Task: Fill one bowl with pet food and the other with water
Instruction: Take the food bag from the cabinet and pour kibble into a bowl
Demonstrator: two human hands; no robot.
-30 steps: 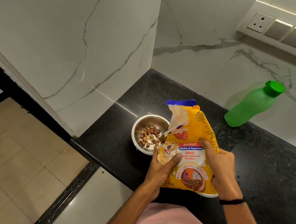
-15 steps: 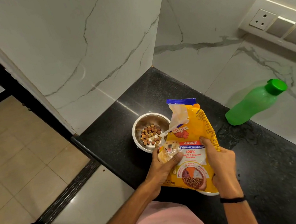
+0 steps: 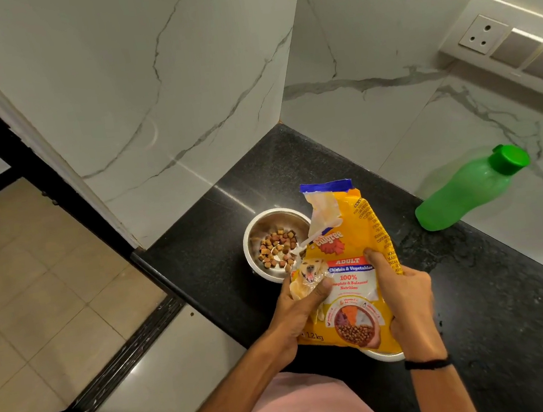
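A yellow pet food bag (image 3: pixel 350 264) stands nearly upright over the black counter (image 3: pixel 482 299), its torn top open beside a steel bowl (image 3: pixel 259 228) that holds a small heap of brown kibble (image 3: pixel 277 247). My left hand (image 3: pixel 297 309) grips the bag's lower left side. My right hand (image 3: pixel 404 295) grips its right side. A second bowl (image 3: pixel 386 356) is almost wholly hidden under the bag; only a sliver of its rim shows. A green capped water bottle (image 3: pixel 465 190) stands at the right against the wall.
Marble walls close the counter's back and left corner. A socket and switch panel (image 3: pixel 515 45) is on the right wall. The counter's front edge drops to a tiled floor (image 3: pixel 32 289) at the left.
The bag has tipped back a little from the bowl toward upright. Both hands keep their hold, and the kibble heap looks the same.
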